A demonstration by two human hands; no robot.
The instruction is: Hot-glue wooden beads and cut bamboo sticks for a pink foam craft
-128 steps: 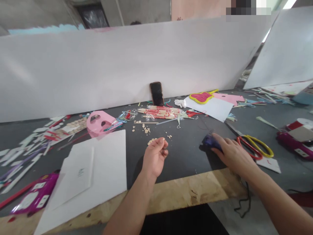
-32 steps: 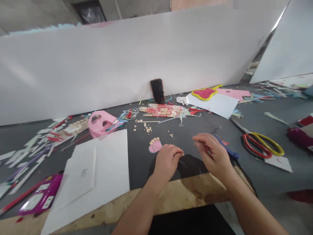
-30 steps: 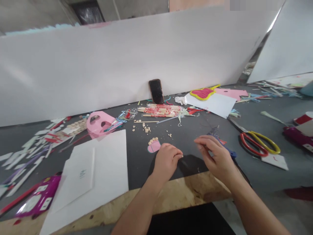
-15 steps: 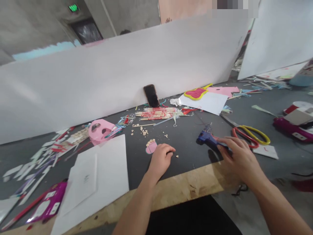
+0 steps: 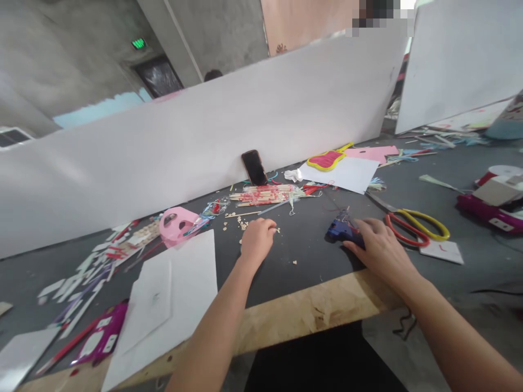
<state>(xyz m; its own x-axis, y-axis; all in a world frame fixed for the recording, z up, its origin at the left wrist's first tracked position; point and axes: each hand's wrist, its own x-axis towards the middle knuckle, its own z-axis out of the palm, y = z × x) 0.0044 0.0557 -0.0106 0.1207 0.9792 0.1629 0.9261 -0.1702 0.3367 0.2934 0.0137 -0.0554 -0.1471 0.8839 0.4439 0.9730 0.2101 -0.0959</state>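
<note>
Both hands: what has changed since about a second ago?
The right hand has taken hold of the blue pistol-shaped glue gun. The left hand let go of a tiny beige piece and moved forward, toward the scattered beige bits. The black rectangular phone still leans on the white board.

- No text can be made out for certain; the marks below are too small or too blurred.
- Lit green sign [image 5: 139, 43] high on the grey wall [image 5: 73, 62] – bright figures on it, unreadable.
- Small dark marking [image 5: 281, 48] on the peach-coloured wall [image 5: 307, 19] – too blurred to tell whether it is writing.
- White slip [image 5: 149, 307] lying on the larger white sheet [image 5: 192, 291]: a short, faint, dark scribble, illegible.
- White card [image 5: 442, 252] by the scissors [image 5: 412, 227]: one red stroke.
- Left-hand purple object [image 5: 102, 333]: pale label-like patches, their lettering unclear.
</note>
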